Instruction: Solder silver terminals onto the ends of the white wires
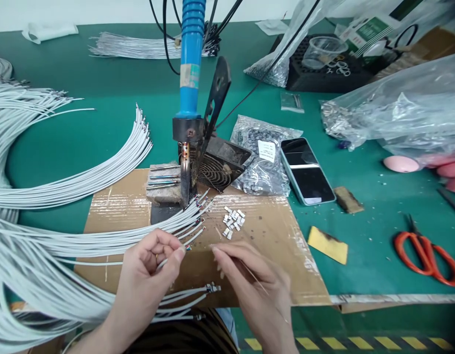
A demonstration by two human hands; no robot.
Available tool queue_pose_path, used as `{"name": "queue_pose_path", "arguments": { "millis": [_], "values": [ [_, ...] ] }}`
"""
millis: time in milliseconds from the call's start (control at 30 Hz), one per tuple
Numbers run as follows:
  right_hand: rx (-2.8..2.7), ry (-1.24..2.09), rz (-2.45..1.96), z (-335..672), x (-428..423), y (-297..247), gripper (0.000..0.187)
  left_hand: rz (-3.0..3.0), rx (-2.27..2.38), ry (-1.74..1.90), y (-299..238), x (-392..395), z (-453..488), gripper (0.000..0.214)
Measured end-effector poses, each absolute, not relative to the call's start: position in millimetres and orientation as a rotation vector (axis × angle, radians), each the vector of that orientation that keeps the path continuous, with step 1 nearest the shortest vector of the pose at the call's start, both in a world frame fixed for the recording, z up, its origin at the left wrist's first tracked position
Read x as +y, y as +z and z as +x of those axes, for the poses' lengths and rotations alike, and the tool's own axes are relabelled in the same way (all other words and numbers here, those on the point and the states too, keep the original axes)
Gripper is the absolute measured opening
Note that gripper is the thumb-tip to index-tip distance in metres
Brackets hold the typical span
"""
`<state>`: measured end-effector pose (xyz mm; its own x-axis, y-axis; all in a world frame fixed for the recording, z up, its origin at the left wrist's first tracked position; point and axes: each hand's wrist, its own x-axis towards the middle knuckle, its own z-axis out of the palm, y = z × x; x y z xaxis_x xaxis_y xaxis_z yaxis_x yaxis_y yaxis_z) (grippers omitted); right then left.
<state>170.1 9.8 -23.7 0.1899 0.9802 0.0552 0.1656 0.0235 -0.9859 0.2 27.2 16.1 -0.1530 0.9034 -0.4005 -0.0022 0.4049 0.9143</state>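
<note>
My left hand point(150, 270) pinches a white cable point(162, 264) close to its stripped end, where small coloured wire tips stick out past the fingertips. My right hand point(255, 285) is closed, thumb against forefinger, on a thin solder wire point(257, 281) that trails back over the palm; what lies right at the fingertips is hard to make out. A gap separates the two hands. Above them a blue soldering iron point(189, 73) hangs tip down in a stand. Small metal connectors point(234, 221) lie loose on the cardboard point(271, 236) beyond my right hand.
Bundles of white cables point(83, 184) cover the left side. Behind the iron sit a small black fan point(216, 167) and a bag of black parts point(264, 157). To the right lie a phone point(307, 172), a yellow sponge point(327, 245) and orange-handled scissors point(426, 253).
</note>
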Motion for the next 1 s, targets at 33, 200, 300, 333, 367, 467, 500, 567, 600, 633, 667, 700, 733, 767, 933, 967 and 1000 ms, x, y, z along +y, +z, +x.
{"name": "queue_pose_path", "arguments": {
  "millis": [33, 200, 300, 333, 367, 467, 500, 567, 600, 633, 667, 700, 733, 767, 933, 967, 1000],
  "values": [
    [-1.156, 1.052, -1.337, 164.9, 10.9, -21.3, 0.013, 0.829, 1.528, 0.998, 18.8, 26.5, 2.7, 0.014],
    [-0.988, 1.404, -1.177, 150.2, 14.3, -17.5, 0.012, 0.844, 1.531, 1.003, 24.5, 22.7, 7.6, 0.013],
    [-0.985, 1.408, -1.156, 147.7, 14.5, -16.1, 0.010, 0.869, 1.535, 1.002, 24.1, 20.8, 7.5, 0.012],
    [-0.982, 1.403, -1.160, 147.1, 14.1, -15.2, 0.010, 0.875, 1.535, 1.002, 24.0, 20.2, 7.6, 0.012],
    [-0.971, 1.403, -1.167, 146.3, 13.5, -14.2, 0.011, 0.877, 1.533, 1.001, 23.8, 19.7, 7.9, 0.012],
    [-0.907, 1.419, -1.230, 143.2, 10.2, -11.3, 0.011, 0.869, 1.526, 0.999, 23.0, 17.9, 9.6, 0.013],
    [-0.887, 1.420, -1.257, 141.9, 8.9, -10.7, 0.012, 0.861, 1.523, 1.001, 22.4, 17.2, 10.3, 0.013],
    [-0.861, 1.412, -1.292, 139.5, 6.3, -10.6, 0.015, 0.839, 1.511, 1.010, 20.6, 15.4, 11.4, 0.014],
    [-0.849, 1.403, -1.299, 138.4, 5.1, -11.1, 0.017, 0.830, 1.502, 1.017, 19.4, 14.4, 11.6, 0.014],
    [-0.837, 1.392, -1.301, 137.5, 4.1, -11.9, 0.018, 0.822, 1.493, 1.023, 18.1, 13.5, 11.7, 0.015],
    [-0.829, 1.383, -1.295, 136.6, 3.1, -13.0, 0.018, 0.820, 1.487, 1.029, 16.6, 12.7, 11.4, 0.015],
    [-0.831, 1.376, -1.287, 135.7, 2.3, -14.2, 0.018, 0.823, 1.482, 1.032, 15.2, 12.1, 11.0, 0.016],
    [-0.840, 1.367, -1.280, 134.6, 1.4, -15.4, 0.018, 0.835, 1.470, 1.026, 13.9, 11.6, 10.5, 0.016],
    [-0.854, 1.352, -1.278, 133.5, 0.4, -16.8, 0.017, 0.847, 1.456, 1.016, 12.8, 11.4, 10.0, 0.017],
    [-0.996, 1.120, -1.304, 129.6, -5.1, -22.6, 0.016, 0.796, 1.455, 1.039, 12.6, 12.2, 11.1, 0.020],
    [-1.065, 1.057, -1.298, 130.8, -5.5, -23.1, 0.016, 0.779, 1.465, 1.049, 13.4, 12.7, 11.6, 0.020],
    [-1.138, 1.001, -1.290, 132.9, -5.2, -23.2, 0.015, 0.776, 1.467, 1.048, 14.2, 13.1, 12.0, 0.021]
  ]
}}
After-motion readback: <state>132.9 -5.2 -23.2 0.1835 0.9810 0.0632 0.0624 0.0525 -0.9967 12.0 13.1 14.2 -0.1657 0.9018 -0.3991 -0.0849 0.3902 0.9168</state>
